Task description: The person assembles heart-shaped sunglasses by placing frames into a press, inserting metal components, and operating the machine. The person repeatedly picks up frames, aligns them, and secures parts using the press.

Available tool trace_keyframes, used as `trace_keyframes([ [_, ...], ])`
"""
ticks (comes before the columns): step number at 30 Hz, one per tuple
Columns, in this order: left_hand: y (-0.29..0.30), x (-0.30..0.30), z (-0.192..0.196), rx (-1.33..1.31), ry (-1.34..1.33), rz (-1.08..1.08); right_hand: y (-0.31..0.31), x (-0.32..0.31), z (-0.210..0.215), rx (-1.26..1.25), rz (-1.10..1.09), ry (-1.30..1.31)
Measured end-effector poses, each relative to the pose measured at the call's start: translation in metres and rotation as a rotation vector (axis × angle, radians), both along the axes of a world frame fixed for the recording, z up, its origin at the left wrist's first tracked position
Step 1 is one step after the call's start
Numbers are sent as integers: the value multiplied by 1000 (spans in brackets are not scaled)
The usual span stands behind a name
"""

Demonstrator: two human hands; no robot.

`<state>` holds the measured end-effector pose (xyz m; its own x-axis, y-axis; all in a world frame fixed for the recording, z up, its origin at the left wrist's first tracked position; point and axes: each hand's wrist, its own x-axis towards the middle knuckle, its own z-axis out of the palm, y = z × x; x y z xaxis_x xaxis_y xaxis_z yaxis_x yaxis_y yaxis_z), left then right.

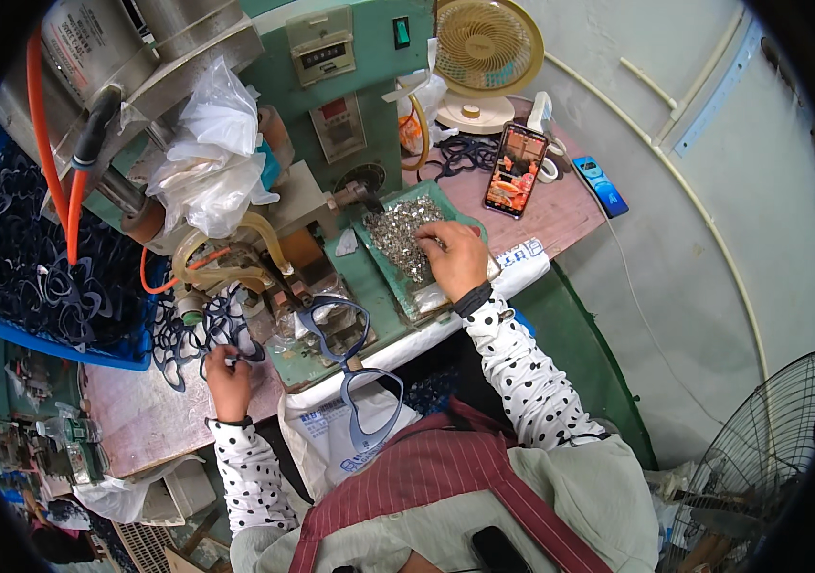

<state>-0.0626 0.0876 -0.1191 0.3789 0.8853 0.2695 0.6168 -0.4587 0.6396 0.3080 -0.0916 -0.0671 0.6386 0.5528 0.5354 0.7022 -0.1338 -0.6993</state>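
My right hand (457,258) reaches over a green tray (475,229) heaped with small shiny metal parts (396,234). Its fingers are drawn together at the edge of the heap, and whatever they pinch is too small to make out. On the left, my left hand (229,384) is closed on a dark blue glasses frame (253,352) at the near side of a loose pile of similar frames (174,346). Another blue glasses frame (372,371) hangs from the machine's working point, between my two hands. Its lower lens ring extends past the table edge.
A green machine (274,72) with a plastic-wrapped part (216,153) and orange hoses stands ahead. At left is a blue basket (92,355) full of dark frames. A phone (516,170), a second phone (600,185) and a small fan (486,53) stand at the far right.
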Motion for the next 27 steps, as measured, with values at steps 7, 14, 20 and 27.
trace_keyframes([
  [7,-80,64,82,574,-410,1,10,-41,49,107,338,368],
  [14,-113,107,130,840,-237,-721,4,-86,94,31,513,504],
  [20,-105,110,126,737,-319,-887,18,-95,99,-45,497,584],
  [27,-113,105,132,825,-387,-1044,30,-106,96,39,557,706],
])
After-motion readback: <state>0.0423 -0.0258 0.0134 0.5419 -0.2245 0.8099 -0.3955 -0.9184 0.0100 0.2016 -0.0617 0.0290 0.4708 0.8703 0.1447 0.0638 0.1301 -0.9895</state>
